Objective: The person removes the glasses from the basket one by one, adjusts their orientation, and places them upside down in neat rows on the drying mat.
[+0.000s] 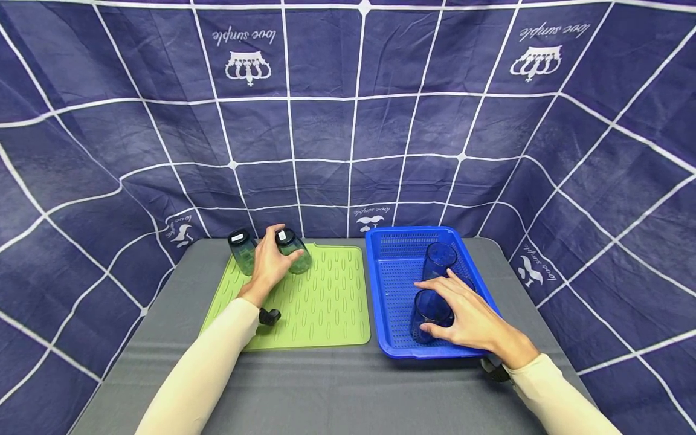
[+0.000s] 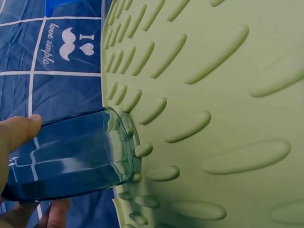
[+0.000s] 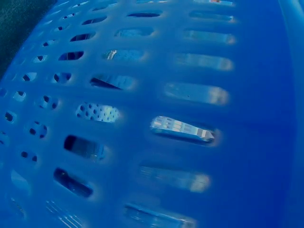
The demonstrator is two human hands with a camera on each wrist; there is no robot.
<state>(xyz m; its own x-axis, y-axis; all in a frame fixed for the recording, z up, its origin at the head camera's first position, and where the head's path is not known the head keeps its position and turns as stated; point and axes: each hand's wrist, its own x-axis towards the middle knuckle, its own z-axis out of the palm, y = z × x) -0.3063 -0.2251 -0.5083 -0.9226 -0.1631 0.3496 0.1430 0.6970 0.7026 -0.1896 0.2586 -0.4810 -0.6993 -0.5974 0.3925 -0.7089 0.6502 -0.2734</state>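
My left hand [image 1: 270, 260] grips a bluish clear drinking glass [image 1: 294, 252] near its base, with the thumb on one side and fingers on the other. That glass is upside down, its rim at the green ridged mat [image 1: 331, 302], a small white label on its base. Just left of the hand, a second upturned glass [image 1: 243, 254] stands on the mat. My right hand [image 1: 467, 314] holds a glass [image 1: 426, 317] in the blue basket [image 1: 383, 326], thumb at its near side and fingers at the far side. Behind it stands another glass [image 1: 439, 258]; one more is partly hidden by the hand.
The mat lies left of the basket on a grey cloth-covered table [image 1: 326, 393]. A blue checked curtain [image 1: 326, 133] hangs behind and at both sides. The right wrist view faces the slotted basket wall [image 3: 133, 95] from close up.
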